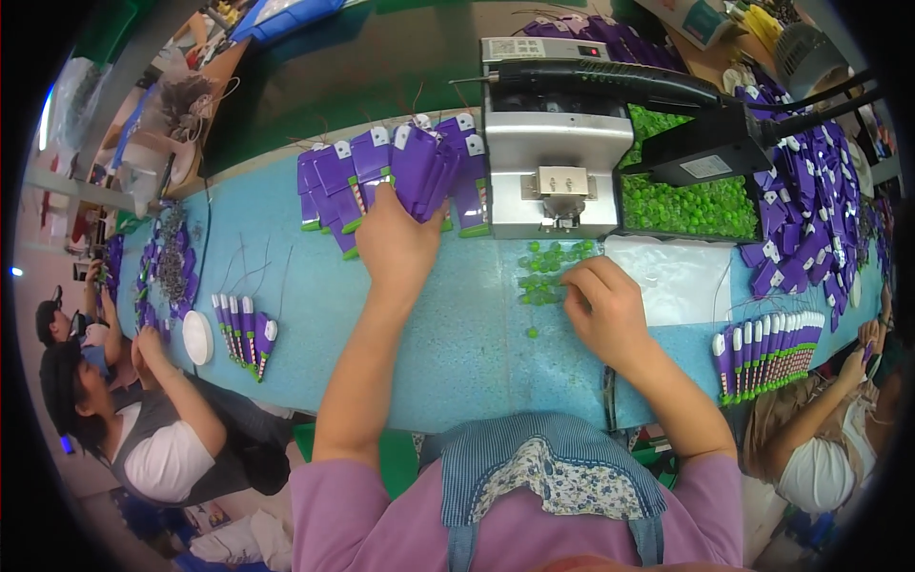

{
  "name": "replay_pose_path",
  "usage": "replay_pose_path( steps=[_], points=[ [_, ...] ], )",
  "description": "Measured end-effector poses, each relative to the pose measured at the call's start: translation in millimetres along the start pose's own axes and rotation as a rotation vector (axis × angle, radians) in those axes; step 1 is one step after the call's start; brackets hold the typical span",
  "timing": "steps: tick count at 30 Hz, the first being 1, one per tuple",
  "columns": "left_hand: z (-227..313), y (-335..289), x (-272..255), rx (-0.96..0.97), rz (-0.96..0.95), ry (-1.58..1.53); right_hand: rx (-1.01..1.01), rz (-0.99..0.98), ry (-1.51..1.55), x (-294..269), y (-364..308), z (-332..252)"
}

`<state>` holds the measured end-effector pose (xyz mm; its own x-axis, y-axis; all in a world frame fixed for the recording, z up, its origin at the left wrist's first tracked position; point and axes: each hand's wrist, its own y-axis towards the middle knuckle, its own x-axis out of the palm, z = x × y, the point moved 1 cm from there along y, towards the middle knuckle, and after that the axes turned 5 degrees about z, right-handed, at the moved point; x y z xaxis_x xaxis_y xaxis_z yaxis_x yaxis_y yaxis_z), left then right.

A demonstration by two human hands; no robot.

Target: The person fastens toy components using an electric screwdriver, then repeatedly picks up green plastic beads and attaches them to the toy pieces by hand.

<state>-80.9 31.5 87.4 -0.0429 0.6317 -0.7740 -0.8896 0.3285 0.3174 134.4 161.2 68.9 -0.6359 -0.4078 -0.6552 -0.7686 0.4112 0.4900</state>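
Observation:
My left hand [400,243] reaches to the back of the blue table, its fingers closed around purple plastic cases [424,172] with white ends. More such purple cases [327,181], with green tips and thin wires, lie in a row beside it. My right hand [607,307] is at the right edge of a small group of green translucent caps [548,267]. Its fingers are curled together at the caps, and whatever is between the fingertips is hidden. One loose green cap [532,333] lies nearer to me.
A silver machine [555,143] with a black handheld tool [610,81] stands behind the caps. Right of it are a bin [691,235] of green caps, a white sheet [672,281] and a purple pile [805,205]. Finished-looking rows [772,353] lie right; co-workers sit at both sides.

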Motion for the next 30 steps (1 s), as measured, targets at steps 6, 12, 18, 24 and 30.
replay_pose_path(
  steps=[6,12,18,24,30],
  points=[
    [-4,0,9,-0.018,-0.073,0.031,0.058,0.014,0.136,-5,0,6],
    [15,-7,8,-0.038,-0.058,0.103,0.084,-0.084,0.182,-6,0,6],
    [2,-7,8,-0.079,-0.063,-0.114,0.093,-0.187,0.189,-12,-1,0],
    [-12,-33,-19,-0.363,-0.158,-1.088,0.052,-0.167,0.125,-6,-4,1],
    [-1,-87,-47,-0.728,-0.29,-1.509,0.174,-0.036,0.242,-17,-3,-5]
  ],
)
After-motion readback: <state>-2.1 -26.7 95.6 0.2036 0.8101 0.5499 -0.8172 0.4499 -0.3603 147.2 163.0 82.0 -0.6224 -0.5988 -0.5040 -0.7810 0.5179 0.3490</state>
